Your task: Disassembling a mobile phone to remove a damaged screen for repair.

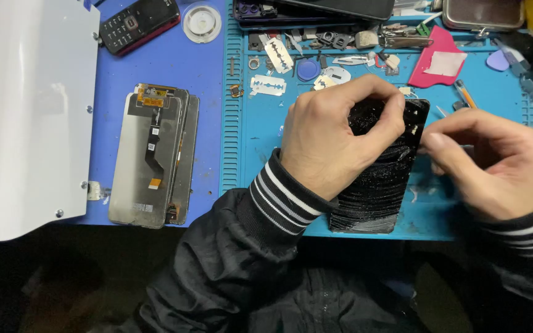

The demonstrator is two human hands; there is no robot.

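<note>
While the left hand point(334, 132) lies curled over the cracked screen point(380, 179), fingertips pinched at its upper right edge, the right hand point(495, 163) pinches near that same edge; what it grips is hidden. On the blue mat point(254, 142), the screen runs near-to-far, its far end tilted slightly right.

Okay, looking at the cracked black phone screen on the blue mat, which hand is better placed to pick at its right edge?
Probably the right hand: its pinched fingertips sit at the right edge of the cracked screen. The left hand lies across the screen's top, pressing on it, so it seems better suited to steadying.
</note>
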